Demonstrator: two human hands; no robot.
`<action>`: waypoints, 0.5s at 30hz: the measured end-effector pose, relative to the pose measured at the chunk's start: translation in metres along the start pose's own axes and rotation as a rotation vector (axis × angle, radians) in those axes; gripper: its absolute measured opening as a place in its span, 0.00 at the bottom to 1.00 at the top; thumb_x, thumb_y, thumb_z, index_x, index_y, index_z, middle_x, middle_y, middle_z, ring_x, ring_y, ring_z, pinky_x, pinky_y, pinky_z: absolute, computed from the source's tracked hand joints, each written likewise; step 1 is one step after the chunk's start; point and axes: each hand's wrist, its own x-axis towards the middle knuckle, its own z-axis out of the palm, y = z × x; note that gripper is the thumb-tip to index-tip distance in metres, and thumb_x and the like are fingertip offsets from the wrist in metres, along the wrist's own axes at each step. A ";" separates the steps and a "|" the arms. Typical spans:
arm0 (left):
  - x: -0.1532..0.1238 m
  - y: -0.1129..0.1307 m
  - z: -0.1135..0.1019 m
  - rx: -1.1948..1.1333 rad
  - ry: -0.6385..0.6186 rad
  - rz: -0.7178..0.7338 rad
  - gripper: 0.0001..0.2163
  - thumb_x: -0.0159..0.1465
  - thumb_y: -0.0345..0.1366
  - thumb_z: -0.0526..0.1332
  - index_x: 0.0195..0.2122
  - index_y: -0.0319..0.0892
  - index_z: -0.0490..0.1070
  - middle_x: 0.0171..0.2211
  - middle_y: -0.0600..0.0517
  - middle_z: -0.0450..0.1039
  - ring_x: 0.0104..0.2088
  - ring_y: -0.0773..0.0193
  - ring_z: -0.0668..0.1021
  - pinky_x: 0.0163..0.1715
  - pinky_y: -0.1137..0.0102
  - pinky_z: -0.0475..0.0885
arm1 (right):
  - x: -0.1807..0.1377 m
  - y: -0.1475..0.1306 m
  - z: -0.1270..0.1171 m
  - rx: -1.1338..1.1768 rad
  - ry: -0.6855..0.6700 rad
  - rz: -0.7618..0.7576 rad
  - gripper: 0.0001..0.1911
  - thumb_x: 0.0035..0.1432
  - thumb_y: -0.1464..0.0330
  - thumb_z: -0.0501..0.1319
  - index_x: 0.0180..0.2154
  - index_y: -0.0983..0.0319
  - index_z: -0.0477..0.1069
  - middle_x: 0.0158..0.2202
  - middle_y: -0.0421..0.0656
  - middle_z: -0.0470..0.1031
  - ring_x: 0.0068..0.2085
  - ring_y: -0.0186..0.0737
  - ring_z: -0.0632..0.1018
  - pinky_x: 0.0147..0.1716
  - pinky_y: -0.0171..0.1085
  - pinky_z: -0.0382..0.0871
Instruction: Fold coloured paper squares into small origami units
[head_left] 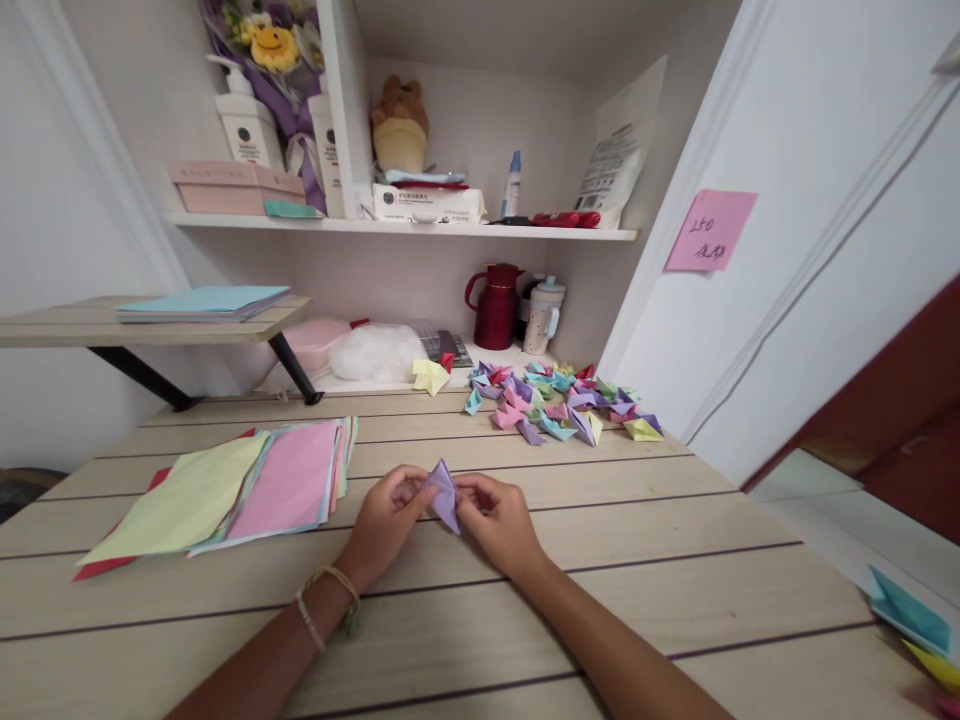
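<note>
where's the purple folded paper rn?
Head view, centre: the purple folded paper is pinched between the left hand and right hand over the table, right of the coloured sheets, nearer than the pile of folded pieces.

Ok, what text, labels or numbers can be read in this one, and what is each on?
"250": top line of the pink sticky note on the white door; its second handwritten line is unreadable.
Pump bottle label: too small to read.
White pack on the shelf: print blurred.
White bag: print blurred.
Purple folded paper: no text.
</note>
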 end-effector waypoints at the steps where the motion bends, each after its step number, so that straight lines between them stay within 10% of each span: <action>1: 0.000 0.000 -0.001 -0.011 -0.026 -0.022 0.10 0.52 0.40 0.61 0.31 0.39 0.68 0.20 0.56 0.70 0.21 0.69 0.72 0.22 0.75 0.65 | 0.001 0.001 0.000 0.042 -0.001 0.029 0.12 0.49 0.71 0.56 0.36 0.64 0.74 0.27 0.42 0.77 0.25 0.34 0.74 0.23 0.30 0.69; 15: 0.000 -0.001 -0.003 -0.112 -0.147 -0.051 0.08 0.51 0.37 0.63 0.29 0.38 0.72 0.22 0.52 0.74 0.24 0.65 0.75 0.28 0.71 0.71 | 0.002 0.007 -0.002 0.051 -0.085 0.054 0.10 0.48 0.70 0.58 0.34 0.64 0.74 0.25 0.41 0.76 0.24 0.34 0.74 0.23 0.30 0.67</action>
